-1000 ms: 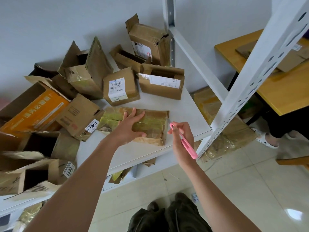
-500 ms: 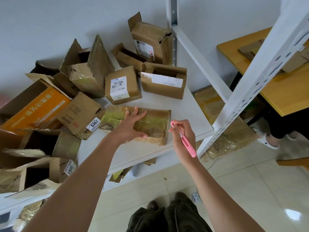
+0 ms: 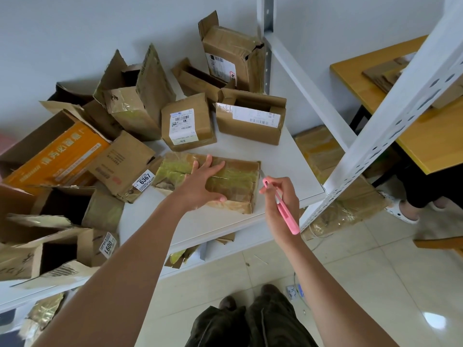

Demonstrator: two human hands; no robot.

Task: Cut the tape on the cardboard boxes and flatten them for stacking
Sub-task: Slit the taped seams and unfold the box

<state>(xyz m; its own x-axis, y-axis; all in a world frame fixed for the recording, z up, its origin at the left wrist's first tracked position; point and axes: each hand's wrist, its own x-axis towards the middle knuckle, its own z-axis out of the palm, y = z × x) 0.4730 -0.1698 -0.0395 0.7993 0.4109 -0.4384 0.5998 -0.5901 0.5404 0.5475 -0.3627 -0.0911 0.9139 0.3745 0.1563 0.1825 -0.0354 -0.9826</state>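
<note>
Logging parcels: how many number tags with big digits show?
2: the 6367 tag left of the taped box, the 1600 tag front-left. Others may be hidden.

Left hand [image 3: 200,186] presses taped box [image 3: 235,179]; right hand [image 3: 280,196] grips cutter [image 3: 285,214].

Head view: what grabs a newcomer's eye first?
The pink box cutter gripped in the right hand, its blade by the right end of a tape-wrapped box at the white shelf's front edge. The left hand lies spread on that box. Behind and left, opened cardboard boxes are heaped.
</note>
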